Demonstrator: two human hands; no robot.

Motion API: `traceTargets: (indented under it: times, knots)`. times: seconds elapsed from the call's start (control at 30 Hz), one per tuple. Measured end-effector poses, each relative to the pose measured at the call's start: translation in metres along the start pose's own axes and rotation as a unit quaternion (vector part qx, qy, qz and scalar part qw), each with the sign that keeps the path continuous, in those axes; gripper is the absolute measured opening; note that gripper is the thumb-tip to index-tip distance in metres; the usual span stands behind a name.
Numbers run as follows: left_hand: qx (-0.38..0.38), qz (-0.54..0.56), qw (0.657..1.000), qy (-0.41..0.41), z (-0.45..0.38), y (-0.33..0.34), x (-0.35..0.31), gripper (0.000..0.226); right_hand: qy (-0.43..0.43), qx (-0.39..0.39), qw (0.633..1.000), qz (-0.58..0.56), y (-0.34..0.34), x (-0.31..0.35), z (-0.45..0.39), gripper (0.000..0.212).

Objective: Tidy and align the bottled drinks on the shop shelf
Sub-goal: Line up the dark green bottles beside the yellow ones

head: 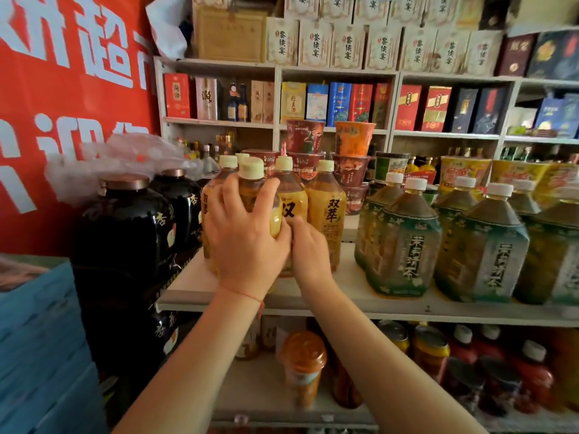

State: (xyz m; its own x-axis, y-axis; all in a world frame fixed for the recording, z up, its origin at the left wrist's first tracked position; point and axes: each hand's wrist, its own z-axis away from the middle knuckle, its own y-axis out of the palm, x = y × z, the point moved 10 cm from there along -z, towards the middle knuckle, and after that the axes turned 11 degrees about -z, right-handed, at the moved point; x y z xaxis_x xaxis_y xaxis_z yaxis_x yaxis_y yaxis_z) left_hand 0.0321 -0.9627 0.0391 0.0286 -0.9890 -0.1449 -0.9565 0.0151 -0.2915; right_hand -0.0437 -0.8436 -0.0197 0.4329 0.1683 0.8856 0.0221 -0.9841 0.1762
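A: Bottle first: which one is in hand?

B: The yellow plastic tea bottle with the cream screw cap (255, 195), at the front of a small cluster of the same drink at the left end of the white shop shelf (351, 296). It stands upright, long axis vertical, cap toward the top.

A: And the hands?

B: The left hand (244, 242) is wrapped over the bottle's front, its fingers (266, 195) spread and curled round the shoulder, so it is grasping that bottle. The right hand (308, 252) sits just beside it, low on the neighbouring yellow bottle with black characters (291, 208); its fingers are hidden behind the hand, so I cannot tell whether they grip or only press.

A: Which way must it go?

B: My judgement: the cluster sits crowded, with the held bottle in front of its mates, while the next yellow bottle to the right (327, 214) faces squarely out. The left hand is nearer and already on it, so a small turn and push back looks due.

A: Anything close by?

B: Dark glazed jars (125, 233) to the left, large green-labelled tea bottles (404, 242) well apart to the right.
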Motion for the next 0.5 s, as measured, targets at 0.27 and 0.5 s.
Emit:
traceTargets:
  times: [0.27, 0.5]
  knots:
    - [0.043, -0.054, 0.998, 0.013, -0.002, 0.033, -0.001, 0.049, -0.023, -0.167, 0.968, 0.184, -0.068, 0.002, -0.027, 0.071]
    - [-0.031, 0.007, 0.994, 0.107, 0.019, 0.024, -0.046, 0.044, 0.057, -0.095, 0.956, 0.272, -0.064, -0.021, -0.054, 0.102]
